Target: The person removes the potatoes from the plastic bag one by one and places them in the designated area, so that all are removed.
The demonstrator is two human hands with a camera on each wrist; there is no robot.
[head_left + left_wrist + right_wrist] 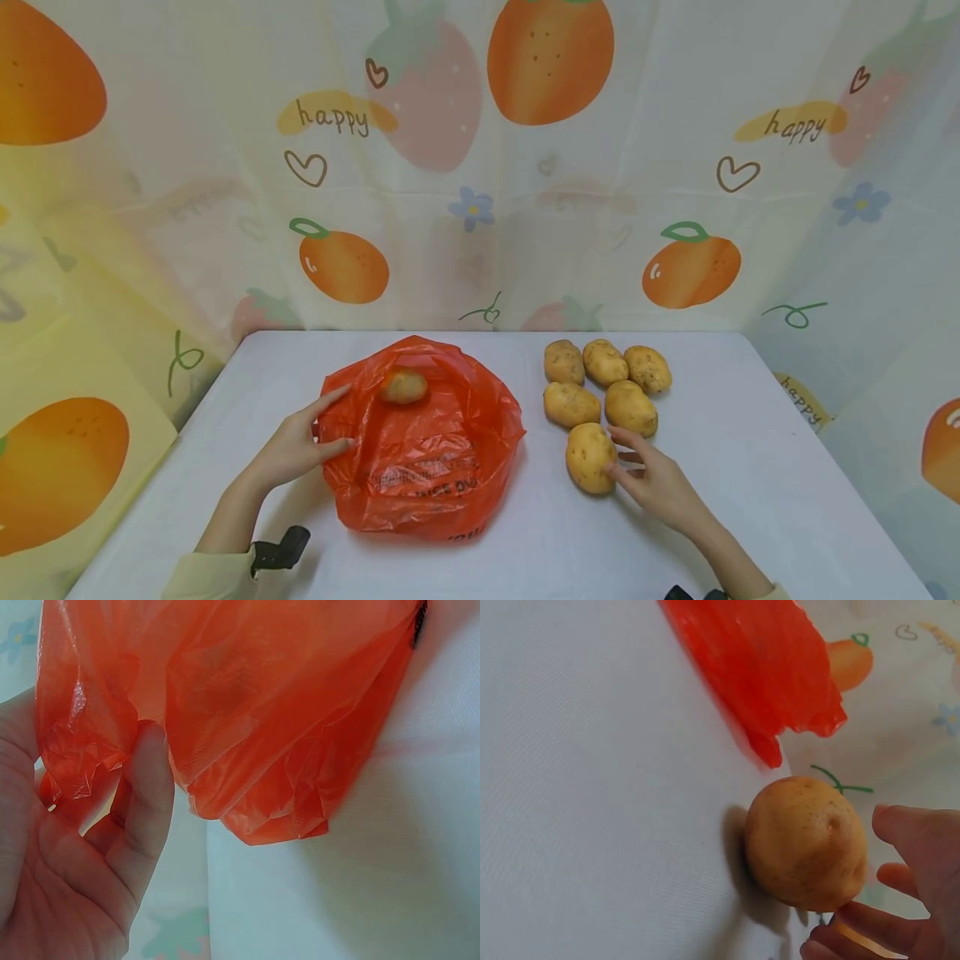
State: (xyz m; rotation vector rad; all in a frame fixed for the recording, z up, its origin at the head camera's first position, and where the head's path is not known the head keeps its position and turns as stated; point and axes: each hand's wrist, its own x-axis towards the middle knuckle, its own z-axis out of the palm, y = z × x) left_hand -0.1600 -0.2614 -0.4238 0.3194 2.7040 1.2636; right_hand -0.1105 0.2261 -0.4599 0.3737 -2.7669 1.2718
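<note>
A red plastic bag [423, 467] stands with its mouth spread wide, one potato [405, 387] inside near the back. At the bag's left rim, my left hand [296, 446] holds the plastic between thumb and fingers. The left wrist view shows the red film [247, 750] hanging in folds around those fingers. To the right of the bag lies the nearest potato [590, 458] of a group. My right hand [660, 487] is at its right side, fingers spread and fingertips right at the skin. In the right wrist view, the thumb is apart from this potato [806, 844].
Behind the nearest potato, several more potatoes [603, 362] lie close together in two rows. A white cloth covers the table [750, 467]. A fruit-patterned curtain [517, 267] rises along the table's back edge and continues at both sides.
</note>
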